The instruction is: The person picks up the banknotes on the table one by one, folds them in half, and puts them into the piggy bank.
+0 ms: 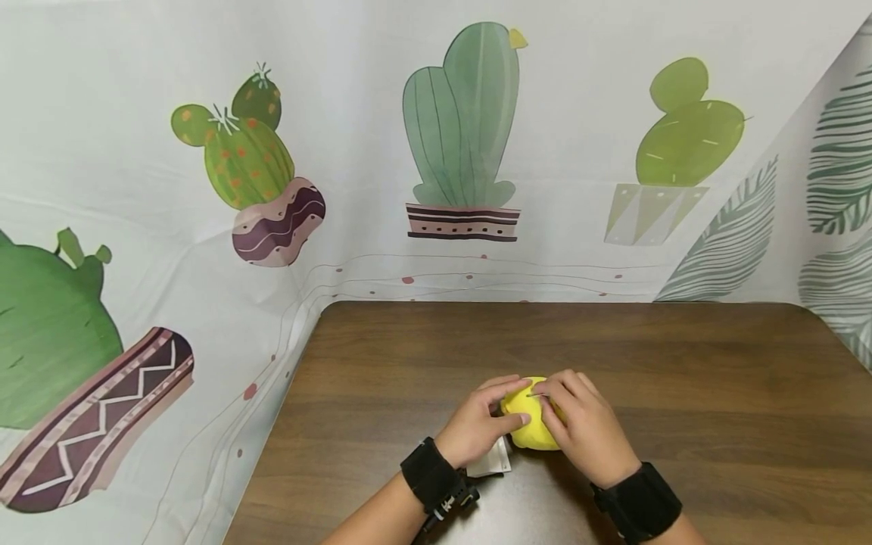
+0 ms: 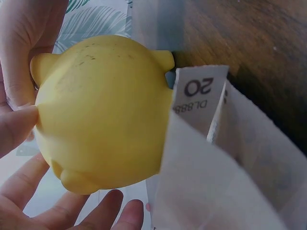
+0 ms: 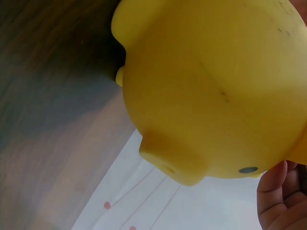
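Both wrists low: my left hand (image 1: 477, 428) and right hand (image 1: 586, 424) cup and grip the yellow pig toy (image 1: 534, 431) near the surface's (image 1: 681, 363) front edge, tagged clear bag (image 2: 230, 172) beside it; mid-handling, I judge—next calls for steady regrip.

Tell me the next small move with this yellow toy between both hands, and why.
Probably lift the yellow pig toy slightly clear of the clear plastic bag. Both the left hand and the right hand already grip the toy over the wooden table, and the left wrist view shows the bag's labelled mouth beside it.
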Motion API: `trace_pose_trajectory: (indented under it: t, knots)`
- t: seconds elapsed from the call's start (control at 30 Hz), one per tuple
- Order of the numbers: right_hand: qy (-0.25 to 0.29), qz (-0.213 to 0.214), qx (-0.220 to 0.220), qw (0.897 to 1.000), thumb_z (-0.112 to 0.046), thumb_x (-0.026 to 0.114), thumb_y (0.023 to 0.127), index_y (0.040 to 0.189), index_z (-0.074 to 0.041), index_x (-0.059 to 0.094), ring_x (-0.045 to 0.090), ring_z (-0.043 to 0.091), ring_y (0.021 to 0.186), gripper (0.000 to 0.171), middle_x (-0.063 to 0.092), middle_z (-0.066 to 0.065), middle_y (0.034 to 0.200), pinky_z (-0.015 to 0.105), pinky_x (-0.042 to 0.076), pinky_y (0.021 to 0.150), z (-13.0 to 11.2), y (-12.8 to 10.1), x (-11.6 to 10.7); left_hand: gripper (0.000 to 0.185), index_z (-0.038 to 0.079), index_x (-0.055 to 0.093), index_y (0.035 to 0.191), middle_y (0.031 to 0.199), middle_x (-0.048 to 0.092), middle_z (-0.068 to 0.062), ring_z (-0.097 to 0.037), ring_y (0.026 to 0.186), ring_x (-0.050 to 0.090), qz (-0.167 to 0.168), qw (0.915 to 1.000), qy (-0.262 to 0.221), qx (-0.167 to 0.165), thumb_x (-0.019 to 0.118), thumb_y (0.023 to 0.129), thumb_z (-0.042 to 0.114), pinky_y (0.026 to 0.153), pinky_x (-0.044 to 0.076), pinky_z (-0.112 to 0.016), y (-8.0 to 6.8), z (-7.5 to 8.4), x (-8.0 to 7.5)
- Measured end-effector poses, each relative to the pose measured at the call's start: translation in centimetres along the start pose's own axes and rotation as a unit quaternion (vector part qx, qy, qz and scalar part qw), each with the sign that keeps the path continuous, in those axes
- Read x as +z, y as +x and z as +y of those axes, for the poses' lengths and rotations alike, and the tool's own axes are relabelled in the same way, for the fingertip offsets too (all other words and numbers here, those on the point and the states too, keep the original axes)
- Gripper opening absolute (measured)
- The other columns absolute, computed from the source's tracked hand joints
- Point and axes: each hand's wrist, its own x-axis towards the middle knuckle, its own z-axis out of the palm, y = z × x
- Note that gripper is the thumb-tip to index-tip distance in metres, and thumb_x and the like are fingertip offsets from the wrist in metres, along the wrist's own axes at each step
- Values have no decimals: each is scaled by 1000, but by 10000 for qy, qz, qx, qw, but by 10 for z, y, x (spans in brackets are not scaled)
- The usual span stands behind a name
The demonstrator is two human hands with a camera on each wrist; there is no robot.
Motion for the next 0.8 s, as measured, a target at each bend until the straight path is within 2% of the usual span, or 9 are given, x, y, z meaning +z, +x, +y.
trace_pose_trajectory:
  t: [0.17,0.3,0.63,0.8]
  knots:
    - [268,-195,513,9981,-4,73,87,124,-7,64,55,11,95,38,64,1,107,32,53,76,1,0,-4,48,26,61,140,156,46,-7,-27,144,42,-54,10000,42,-44,72,94,21,112,45,-46,-1,1,-1]
    - [517,-94,818,9953,-1,69,85,120,-8,62,54,8,93,36,63,0,106,32,52,77,1,2,-10,48,27,61,140,156,46,-7,-27,145,40,-88,9999,76,-73,72,94,22,113,44,-45,-1,1,-1]
    - [692,303,608,9953,7,70,82,107,-5,65,49,5,88,28,59,-4,99,17,44,75,4,4,-15,47,25,62,139,154,48,-8,-27,144,42,-28,10000,79,9,73,93,21,115,42,-48,1,-1,-1]
    - [734,409,525,9951,8,72,82,104,-7,66,51,5,87,27,61,-5,99,15,45,77,4,4,-15,47,27,62,139,154,49,-6,-27,144,42,-23,9998,183,-18,73,94,23,114,42,-52,1,0,-2]
